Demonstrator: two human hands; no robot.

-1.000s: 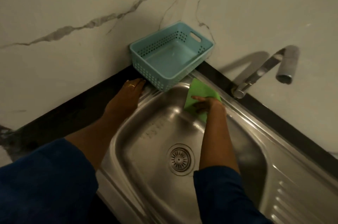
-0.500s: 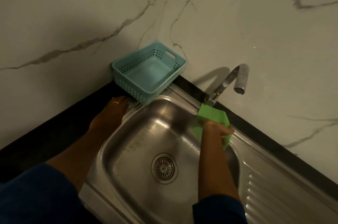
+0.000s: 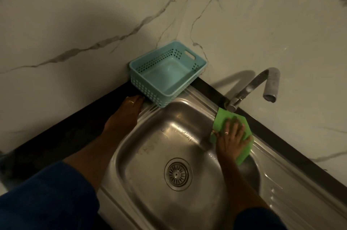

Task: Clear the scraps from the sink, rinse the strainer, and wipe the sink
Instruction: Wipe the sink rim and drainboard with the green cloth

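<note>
A steel sink (image 3: 154,147) fills the lower middle, with a round strainer (image 3: 178,174) seated in its drain. My right hand (image 3: 230,137) lies flat, fingers spread, pressing a green cloth (image 3: 223,117) against the sink's far right rim, just below the tap's base. My left hand (image 3: 126,115) rests palm down on the sink's left rim beside the basket, holding nothing. No scraps show in the basin.
A light blue plastic basket (image 3: 165,74) stands in the corner on the black counter (image 3: 62,139). A curved metal tap (image 3: 251,87) reaches out from the marble wall (image 3: 93,14). The ribbed draining board (image 3: 293,192) runs off to the lower right.
My right hand has slid the green cloth to the right, from near the basket along the sink's far edge to below the tap. My left hand has stayed on the left rim.
</note>
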